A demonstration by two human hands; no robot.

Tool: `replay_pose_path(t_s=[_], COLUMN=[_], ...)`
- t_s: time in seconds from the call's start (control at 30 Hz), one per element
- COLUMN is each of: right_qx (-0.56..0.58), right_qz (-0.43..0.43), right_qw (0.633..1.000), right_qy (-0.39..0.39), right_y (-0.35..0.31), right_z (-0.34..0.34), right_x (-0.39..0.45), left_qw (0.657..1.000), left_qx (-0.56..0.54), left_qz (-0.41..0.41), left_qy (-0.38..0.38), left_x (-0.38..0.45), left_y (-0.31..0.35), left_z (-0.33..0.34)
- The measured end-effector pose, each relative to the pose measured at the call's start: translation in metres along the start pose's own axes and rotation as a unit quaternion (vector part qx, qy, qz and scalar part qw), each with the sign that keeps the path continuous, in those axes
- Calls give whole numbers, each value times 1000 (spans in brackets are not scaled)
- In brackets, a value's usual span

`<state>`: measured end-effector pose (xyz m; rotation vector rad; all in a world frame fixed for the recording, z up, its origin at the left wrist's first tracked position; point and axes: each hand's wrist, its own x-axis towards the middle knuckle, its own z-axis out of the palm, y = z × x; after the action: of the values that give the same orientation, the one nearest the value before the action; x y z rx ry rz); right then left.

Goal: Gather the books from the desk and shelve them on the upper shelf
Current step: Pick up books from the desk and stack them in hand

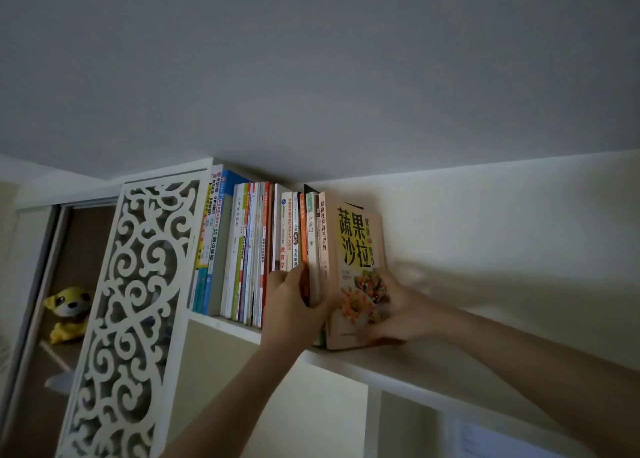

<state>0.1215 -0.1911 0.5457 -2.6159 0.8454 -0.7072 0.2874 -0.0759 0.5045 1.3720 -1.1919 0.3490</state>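
Note:
Several books stand upright in a row (249, 249) on the white upper shelf (398, 364). At the row's right end stands a salad cookbook (356, 246) with a tan and yellow cover that faces right. My left hand (294, 305) grips the lower spines of the books just left of it, thumb against an orange spine (303, 236). My right hand (398, 312) lies flat on the cookbook's lower cover and presses it toward the row. The bottom of the cookbook is partly hidden by my fingers.
A white carved fretwork panel (138, 301) bounds the shelf's left end. Behind it, a cabinet holds a yellow plush toy (69, 310). The shelf runs on bare to the right along a cream wall (502, 232). The ceiling is close above.

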Motion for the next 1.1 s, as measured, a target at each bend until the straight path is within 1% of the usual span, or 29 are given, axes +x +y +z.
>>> replay_pose_path(t_s=[0.03, 0.07, 0.17, 0.23, 0.33, 0.4, 0.5, 0.6, 0.67, 0.73, 0.8, 0.9, 0.93, 1.0, 1.03, 1.07, 1.1], right_qx=[14, 17, 8, 0, -7, -9, 34, 14, -11, -40, -46, -52, -39, 21, 42, 41, 23], right_qz=[-14, -27, -32, -39, -24, -31, -52, -73, -84, -79, -70, -55, -39, -2, 0, -9, -25], right_qw=[999, 999, 999, 999, 999, 999, 998, 997, 996, 995, 996, 997, 998, 999, 998, 999, 999], right_qy=[-30, -34, 12, 22, 20, 20, 20, 25, 30, 43, 43, 21, 7, -31, -39, -32, -7], right_y=[-5, -9, -18, -20, -21, -21, -19, -20, -21, -22, -24, -32, -36, -47, -53, -58, -63], right_z=[7, 12, 20, 22, 22, 25, 28, 30, 34, 37, 38, 34, 31, 24, 21, 15, 9], right_x=[0, 2, 4, 6, 9, 11, 12, 10, 11, 13, 14, 11, 8, -1, -10, -24, -45], left_qw=[1000, 999, 991, 989, 985, 984, 978, 973, 959, 947, 948, 945, 944, 942, 943, 946, 950], left_qx=[-9, -24, -69, -40, -6, 6, 61, 91, 139, 174, 184, 201, 206, 215, 212, 200, 180], left_qz=[16, 46, 114, 136, 168, 176, 201, 208, 232, 252, 246, 243, 239, 224, 219, 218, 224], left_qy=[-3, -2, -22, -36, -36, -23, -2, -46, -80, -90, -87, -87, -98, -123, -131, -130, -122], left_x=[-1, -2, -1, 2, 6, 7, 8, 11, 12, 14, 15, 17, 17, 12, 6, -2, -13], left_y=[-5, -11, -27, -36, -42, -41, -37, -34, -35, -37, -38, -39, -36, -25, -17, -7, 4], left_z=[-3, -5, -10, -12, -11, -9, -6, -11, -15, -16, -15, -15, -18, -24, -28, -31, -34])
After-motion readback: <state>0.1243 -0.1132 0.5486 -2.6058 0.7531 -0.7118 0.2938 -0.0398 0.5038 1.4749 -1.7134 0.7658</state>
